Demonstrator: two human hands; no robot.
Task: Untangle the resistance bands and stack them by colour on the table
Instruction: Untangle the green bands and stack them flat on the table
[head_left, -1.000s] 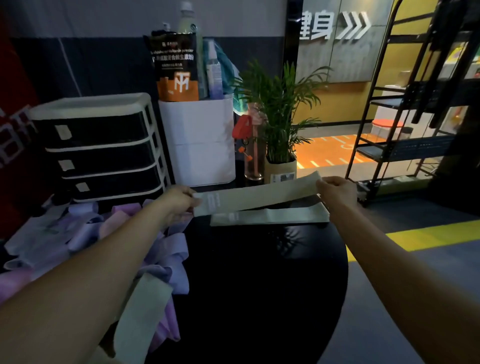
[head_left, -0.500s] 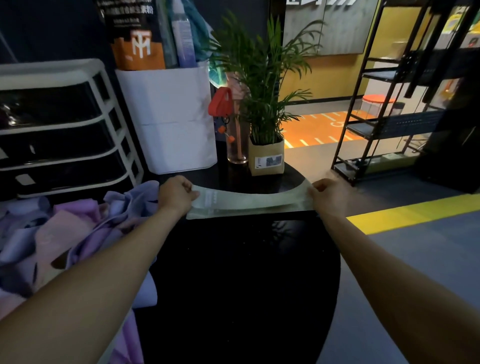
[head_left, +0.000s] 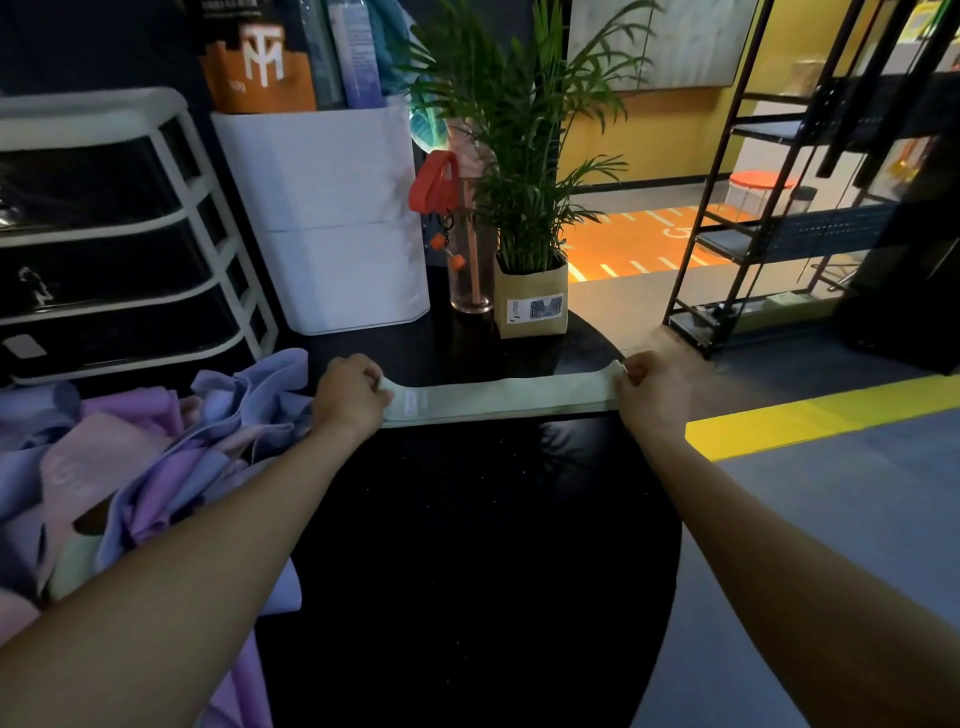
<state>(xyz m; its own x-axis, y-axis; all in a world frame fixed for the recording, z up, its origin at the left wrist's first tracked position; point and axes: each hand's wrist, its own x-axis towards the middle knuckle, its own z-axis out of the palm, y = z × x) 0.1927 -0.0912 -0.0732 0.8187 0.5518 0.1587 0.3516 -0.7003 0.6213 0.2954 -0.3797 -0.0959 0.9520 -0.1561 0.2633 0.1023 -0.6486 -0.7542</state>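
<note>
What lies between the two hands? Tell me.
In the head view, the green band spans from left hand to right hand, lying flat on the black table.

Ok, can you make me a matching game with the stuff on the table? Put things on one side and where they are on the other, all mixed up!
Things:
1. green band
2. pile of purple and pink bands
3. plant
4. drawers

Places:
A. in a paper pot at the back of the black table
B. stretched flat between the left hand and the right hand
C. far left, behind the heap of bands
D. bunched on the table's left side

Pairs: 1-B, 2-D, 3-A, 4-C
</note>
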